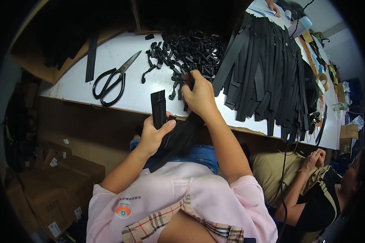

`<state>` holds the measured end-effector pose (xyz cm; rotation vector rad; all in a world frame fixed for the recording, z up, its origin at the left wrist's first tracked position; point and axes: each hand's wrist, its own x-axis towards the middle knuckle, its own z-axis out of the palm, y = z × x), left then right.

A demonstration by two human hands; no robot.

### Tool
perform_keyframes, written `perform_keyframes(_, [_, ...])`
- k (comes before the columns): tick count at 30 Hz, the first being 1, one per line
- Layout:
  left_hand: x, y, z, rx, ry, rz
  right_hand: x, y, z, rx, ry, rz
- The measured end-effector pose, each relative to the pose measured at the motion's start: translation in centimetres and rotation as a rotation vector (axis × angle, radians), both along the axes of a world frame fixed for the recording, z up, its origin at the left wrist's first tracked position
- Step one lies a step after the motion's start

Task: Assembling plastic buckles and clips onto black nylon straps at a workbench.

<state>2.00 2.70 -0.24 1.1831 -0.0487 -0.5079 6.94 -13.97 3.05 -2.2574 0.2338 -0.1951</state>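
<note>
My left hand is closed around a black zipper tape, whose upper end stands up above the fist. More black tape hangs over my lap below the table edge. At the near edge of a heap of small black zipper sliders with pulls is my right hand. Its thumb and fingers are drawn together there, and whatever lies between the fingertips is hidden. A few loose sliders lie just left of that hand on the white table.
Black-handled scissors and a black strip lie on the left. Many black tapes are spread on the right, some overhanging the table edge. Cardboard boxes stand lower left. Another person sits at the right.
</note>
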Motion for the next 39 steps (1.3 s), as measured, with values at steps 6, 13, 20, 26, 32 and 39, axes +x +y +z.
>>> perform_keyframes(6, [-0.1,0.4,0.2,0.073,-0.057,0.032,-2.4,-0.5,1.1,-0.083,-0.309,0.098])
perform_keyframes(13, [-0.2,0.8,0.4,0.029,-0.072,-0.001,-3.5,1.7,0.6,-0.551,-0.077,0.266])
perform_keyframes(20, [0.0,0.7,0.5,0.014,-0.057,0.032,-2.9,1.0,0.8,-0.507,-0.083,0.307])
perform_keyframes(26, [0.2,0.1,1.2,-0.039,-0.067,0.029,-3.8,-0.6,2.3,0.347,0.033,0.285])
perform_keyframes(32, [0.4,-1.1,1.5,0.01,-0.249,0.04,-6.5,-1.1,2.0,0.746,0.08,0.331])
perform_keyframes(39, [0.3,-1.5,1.7,0.1,-0.321,0.012,-7.0,-1.2,1.6,0.525,-0.21,0.433])
